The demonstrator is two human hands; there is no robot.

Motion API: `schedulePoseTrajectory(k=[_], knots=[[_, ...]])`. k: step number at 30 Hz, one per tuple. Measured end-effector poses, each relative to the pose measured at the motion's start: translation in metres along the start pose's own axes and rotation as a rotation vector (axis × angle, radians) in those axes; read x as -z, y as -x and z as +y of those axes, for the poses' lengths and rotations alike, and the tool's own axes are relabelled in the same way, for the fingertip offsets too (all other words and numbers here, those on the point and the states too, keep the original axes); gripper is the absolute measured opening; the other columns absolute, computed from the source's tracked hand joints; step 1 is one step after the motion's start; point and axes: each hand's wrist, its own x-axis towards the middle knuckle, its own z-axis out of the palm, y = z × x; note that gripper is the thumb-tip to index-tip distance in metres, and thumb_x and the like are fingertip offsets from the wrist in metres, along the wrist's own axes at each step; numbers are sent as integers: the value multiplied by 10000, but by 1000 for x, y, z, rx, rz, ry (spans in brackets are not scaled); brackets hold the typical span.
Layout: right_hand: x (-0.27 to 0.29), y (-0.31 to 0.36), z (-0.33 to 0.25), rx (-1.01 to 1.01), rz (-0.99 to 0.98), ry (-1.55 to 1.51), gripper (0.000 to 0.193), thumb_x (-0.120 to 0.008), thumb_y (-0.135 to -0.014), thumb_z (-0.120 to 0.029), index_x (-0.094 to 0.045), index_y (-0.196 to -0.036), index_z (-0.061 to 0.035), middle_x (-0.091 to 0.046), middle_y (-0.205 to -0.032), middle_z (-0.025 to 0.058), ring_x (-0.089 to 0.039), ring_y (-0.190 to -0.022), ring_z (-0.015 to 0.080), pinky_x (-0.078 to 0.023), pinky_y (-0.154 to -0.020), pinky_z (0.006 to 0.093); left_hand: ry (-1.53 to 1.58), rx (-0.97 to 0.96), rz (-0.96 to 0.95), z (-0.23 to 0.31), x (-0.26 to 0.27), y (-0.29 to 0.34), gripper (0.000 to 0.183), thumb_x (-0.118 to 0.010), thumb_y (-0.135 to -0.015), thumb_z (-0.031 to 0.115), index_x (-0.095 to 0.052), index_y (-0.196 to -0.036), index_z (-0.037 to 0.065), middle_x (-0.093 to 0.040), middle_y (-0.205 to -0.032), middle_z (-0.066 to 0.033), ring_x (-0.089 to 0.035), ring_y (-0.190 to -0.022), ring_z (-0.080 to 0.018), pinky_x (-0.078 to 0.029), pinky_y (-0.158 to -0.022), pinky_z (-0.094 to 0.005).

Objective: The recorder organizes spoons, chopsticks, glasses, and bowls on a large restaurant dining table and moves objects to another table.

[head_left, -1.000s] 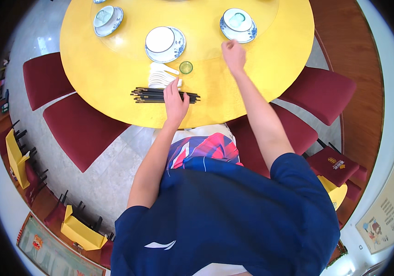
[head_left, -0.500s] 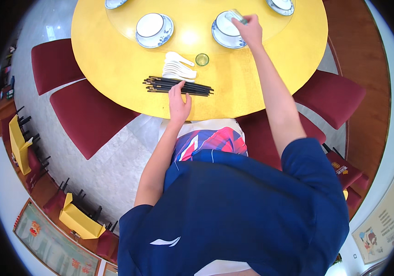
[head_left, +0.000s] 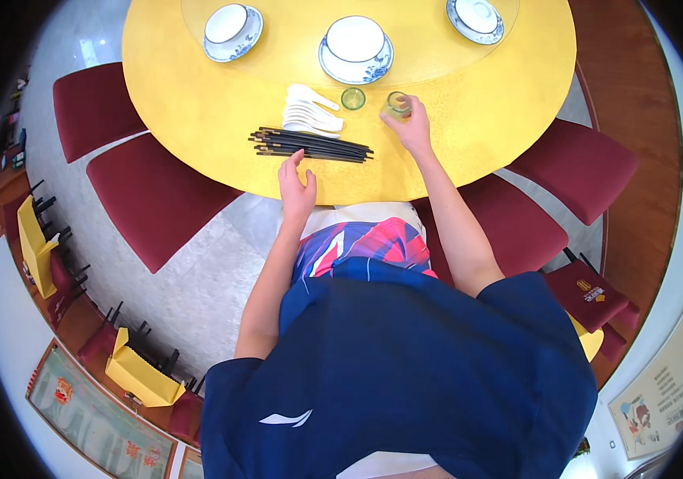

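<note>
My right hand (head_left: 411, 128) is closed around a small clear glass (head_left: 398, 104), low over the yellow table or on it; I cannot tell which. Left of it stands another greenish glass (head_left: 353, 99). Beside that lies a row of white spoons (head_left: 309, 112), overlapping one another. A bundle of black chopsticks (head_left: 313, 146) lies just nearer to me. At its near side is my left hand (head_left: 298, 188), open, fingertips at the chopsticks' edge; whether they touch is unclear. Beyond the glasses, a white bowl (head_left: 355, 38) sits on a blue-patterned plate (head_left: 375, 73).
The round yellow table (head_left: 222, 144) carries a clear turntable (head_left: 294, 76) with further bowl-and-plate sets, one at the left (head_left: 226, 24), one at the right (head_left: 477, 16). Dark red chairs (head_left: 162, 199) stand around the table's near side. Smaller yellow tables (head_left: 142, 371) line the left wall.
My right hand has brought the glass from over a bowl back toward me, beside the other glass. The bowl sets have shifted left with the turntable. My left hand has drawn back slightly.
</note>
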Motion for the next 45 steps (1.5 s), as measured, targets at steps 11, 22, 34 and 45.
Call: schedulePoseTrajectory(k=[11,22,34,45], knots=[[-24,-3,-10,-56,-123,237,557,-757,-759,-149,-500,-1240,-34,-601,-915,136,-606,-840,271,-504,-755,394,-61,-3,24,-14,-2,7,293,-571,-805,-10,-628,-1085,55,-606,-1051,-132,-572,-1000,-294,-486,-795,-382],[51,-155,-82,216,252,876,619,-713,-749,-265,-509,-1316,-122,-540,-1162,189,-523,-1097,399,-476,-894,456,14,58,-28,-13,2,10,240,-581,-798,-10,-637,-1025,43,-609,-1026,-154,-553,-1019,-347,-432,-910,-409],[65,-131,-82,-331,-27,-843,262,-573,-939,-216,-601,-1087,-2,-641,-1192,135,-569,-1188,237,-454,-975,349,43,109,61,-27,10,11,212,-580,-799,-15,-661,-985,44,-629,-978,-137,-588,-963,-330,-466,-846,-398],[2,64,-6,-338,-101,50,517,-802,-756,-286,-534,-1095,-2,-620,-893,129,-611,-775,229,-503,-693,340,73,140,-7,-35,-2,8,192,-577,-818,0,-693,-963,46,-646,-990,-125,-617,-936,-279,-509,-726,-355]])
